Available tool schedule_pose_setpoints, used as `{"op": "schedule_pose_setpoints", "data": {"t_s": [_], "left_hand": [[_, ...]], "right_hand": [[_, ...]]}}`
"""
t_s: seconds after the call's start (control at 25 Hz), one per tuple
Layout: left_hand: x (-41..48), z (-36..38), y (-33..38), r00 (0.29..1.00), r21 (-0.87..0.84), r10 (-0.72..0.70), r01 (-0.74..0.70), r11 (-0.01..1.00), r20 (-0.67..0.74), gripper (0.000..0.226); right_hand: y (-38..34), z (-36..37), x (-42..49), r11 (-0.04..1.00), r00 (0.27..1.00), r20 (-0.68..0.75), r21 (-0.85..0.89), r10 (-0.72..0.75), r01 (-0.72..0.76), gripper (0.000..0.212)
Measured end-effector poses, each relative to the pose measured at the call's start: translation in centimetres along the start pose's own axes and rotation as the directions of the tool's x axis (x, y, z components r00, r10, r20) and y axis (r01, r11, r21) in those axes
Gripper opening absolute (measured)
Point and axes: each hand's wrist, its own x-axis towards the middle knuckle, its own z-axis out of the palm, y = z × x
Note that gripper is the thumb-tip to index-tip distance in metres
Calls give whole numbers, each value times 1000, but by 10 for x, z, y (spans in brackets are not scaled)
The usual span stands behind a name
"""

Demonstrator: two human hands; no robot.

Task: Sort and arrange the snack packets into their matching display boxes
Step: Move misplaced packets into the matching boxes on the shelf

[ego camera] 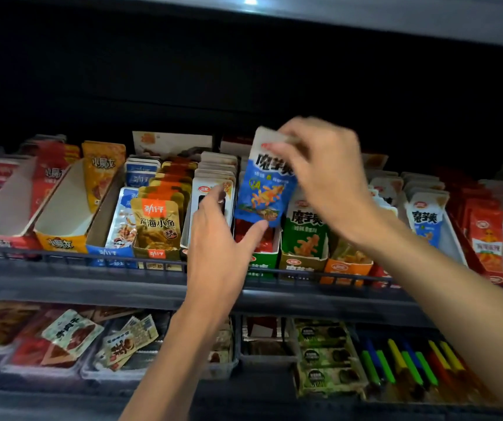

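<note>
Your right hand (320, 177) pinches the blue packet (262, 192) by its top seal; left hand (217, 229) open beside it. Light, floppy, slick film: grip the stiff seal, not the belly.

The blue packet (264, 189) reads 魔芋爽; the gold packet (156, 226) reads 劲仔.

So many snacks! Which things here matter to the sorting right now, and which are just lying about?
Part of the job: blue packet, right hand pinching its top, left hand at its lower edge, matching blue packets further right.
Just lying about: gold fish packets, orange box, coloured sticks below.
</note>
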Motion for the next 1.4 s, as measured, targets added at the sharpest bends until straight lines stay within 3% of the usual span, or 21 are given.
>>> {"op": "schedule_pose_setpoints", "data": {"t_s": [0.08,0.2,0.28,0.4,0.48,0.76,0.96,1.16,1.24,1.32,1.4], "left_hand": [[-6,2,9,991,-210,51,-24,977,121,62],[-19,-1,24,916,-498,113,104,861,386,18],[-28,-2,31,830,-518,175,152,842,529,9],[-36,1,39,729,-523,243,182,833,640,18],[-39,8,42,705,-516,249,191,835,664,17],[-44,32,43,685,-536,283,185,823,671,16],[-43,57,46,786,-450,247,44,892,566,20],[-51,98,61,838,-330,266,-110,938,476,10],[-58,117,70,863,-288,296,-186,940,409,12],[-65,135,79,878,-174,335,-292,941,342,28],[-73,154,87,848,-61,409,-413,908,339,41]], "right_hand": [[-5,-32,-4,986,992,-100,158,78,-62,20],[-1,-63,-27,913,960,-87,342,265,-221,12],[6,-76,-49,788,909,-27,510,415,-345,5],[15,-85,-78,491,792,104,734,602,-469,8],[19,-87,-88,424,761,138,761,633,-491,10],[32,-103,-97,394,741,223,731,633,-557,17],[50,-121,-108,461,699,134,662,703,-591,27],[79,-124,-129,304,597,178,727,782,-615,21],[96,-137,-130,352,586,49,758,809,-549,20],[117,-157,-125,492,584,-166,741,795,-458,24],[144,-170,-118,637,603,-326,648,728,-419,31]]}}
